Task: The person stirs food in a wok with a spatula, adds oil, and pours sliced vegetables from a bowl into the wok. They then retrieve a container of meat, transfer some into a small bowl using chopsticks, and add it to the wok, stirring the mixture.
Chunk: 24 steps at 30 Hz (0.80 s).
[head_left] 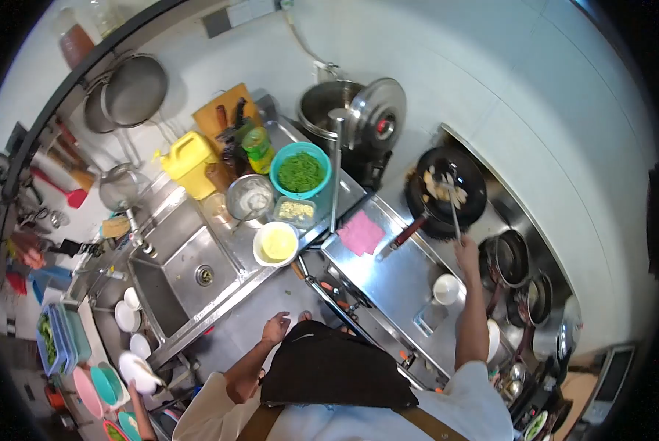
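Two bare hands over a steel counter, right hand clamped on a utensil, its tip in the black wok just beyond the hand, left hand empty, fingers loosely apart, yellow bowl ahead of it.

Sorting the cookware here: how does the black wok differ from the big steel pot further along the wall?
The wok is black and shallow; the steel pot is silvery and deep. The wok lies open with pale food showing, and the right hand holds a utensil in it; the pot's lid leans tilted on its rim. Both are round.
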Tool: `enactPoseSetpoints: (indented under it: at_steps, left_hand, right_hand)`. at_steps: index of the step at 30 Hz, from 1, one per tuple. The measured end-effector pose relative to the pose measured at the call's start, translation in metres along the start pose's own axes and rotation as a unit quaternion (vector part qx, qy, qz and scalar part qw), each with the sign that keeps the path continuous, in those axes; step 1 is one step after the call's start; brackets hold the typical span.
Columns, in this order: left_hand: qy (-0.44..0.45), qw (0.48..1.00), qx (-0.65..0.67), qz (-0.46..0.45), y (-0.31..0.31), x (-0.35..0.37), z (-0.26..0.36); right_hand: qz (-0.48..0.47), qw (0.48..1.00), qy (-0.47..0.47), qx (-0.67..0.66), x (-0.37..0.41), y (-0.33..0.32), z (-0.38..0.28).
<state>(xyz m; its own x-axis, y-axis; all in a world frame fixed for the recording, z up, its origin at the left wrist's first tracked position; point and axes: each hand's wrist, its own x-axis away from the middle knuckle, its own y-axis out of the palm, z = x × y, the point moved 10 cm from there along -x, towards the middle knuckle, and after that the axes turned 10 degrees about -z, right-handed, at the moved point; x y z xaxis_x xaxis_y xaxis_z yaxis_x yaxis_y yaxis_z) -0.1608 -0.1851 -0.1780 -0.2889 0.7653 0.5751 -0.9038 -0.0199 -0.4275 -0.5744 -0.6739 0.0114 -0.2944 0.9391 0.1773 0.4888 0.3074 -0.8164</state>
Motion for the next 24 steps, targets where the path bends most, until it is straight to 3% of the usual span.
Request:
enactPoseSetpoints:
  at_steps: [1, 2, 4, 6, 8, 12, 13, 14, 16, 17, 19, 21, 22, 24]
  left_hand:
    - [0.008, 0.998, 0.052, 0.036, -0.013, 0.002, 0.007]
    - [0.031, 0.989, 0.113, 0.085, -0.03, -0.004, 0.007]
    - [0.046, 0.966, 0.035, 0.252, -0.112, 0.022, 0.063]
    - [0.102, 0.91, -0.001, 0.402, -0.21, 0.054, 0.114]
    - [0.195, 0.819, -0.004, 0.54, -0.31, 0.099, 0.179]
    - [0.358, 0.687, 0.043, 0.63, -0.471, 0.181, 0.303]
    - [0.352, 0.689, 0.023, 0.633, -0.495, 0.198, 0.339]
    - [0.369, 0.649, -0.045, 0.664, -0.511, 0.22, 0.382]
    - [0.503, 0.567, -0.041, 0.651, -0.541, 0.252, 0.455]
    - [0.449, 0.59, -0.042, 0.67, -0.571, 0.254, 0.475]
    - [0.467, 0.54, -0.11, 0.691, -0.623, 0.255, 0.521]
    - [0.322, 0.6, -0.118, 0.723, -0.689, 0.235, 0.535]
    - [0.327, 0.599, -0.117, 0.722, -0.704, 0.233, 0.537]
    - [0.177, 0.444, -0.112, 0.871, -0.723, 0.257, 0.516]
  right_hand:
    - [0.014, 0.997, -0.02, -0.075, 0.006, 0.003, 0.031]
    - [0.042, 0.997, -0.037, -0.043, 0.027, -0.012, 0.022]
    - [-0.017, 0.996, -0.059, -0.064, 0.043, -0.019, 0.006]
    - [-0.059, 0.992, -0.026, -0.112, 0.044, -0.013, 0.013]
    - [0.005, 0.994, 0.042, -0.105, 0.018, -0.001, 0.066]
    - [0.004, 0.995, 0.045, -0.091, 0.01, -0.002, 0.034]
    - [-0.003, 0.995, 0.05, -0.081, 0.023, -0.01, 0.013]
    - [-0.011, 0.996, 0.058, -0.073, 0.03, -0.011, 0.004]
    - [0.024, 0.995, 0.051, -0.088, 0.028, -0.008, 0.031]
    - [-0.018, 0.992, 0.06, -0.105, 0.023, 0.0, 0.042]
    - [-0.055, 0.988, 0.069, -0.123, 0.026, 0.011, 0.053]
    - [-0.007, 0.987, 0.11, -0.116, 0.034, 0.002, 0.066]
    - [-0.029, 0.981, 0.126, -0.145, 0.057, -0.011, 0.025]
    - [-0.07, 0.964, 0.161, -0.2, 0.105, -0.04, -0.067]
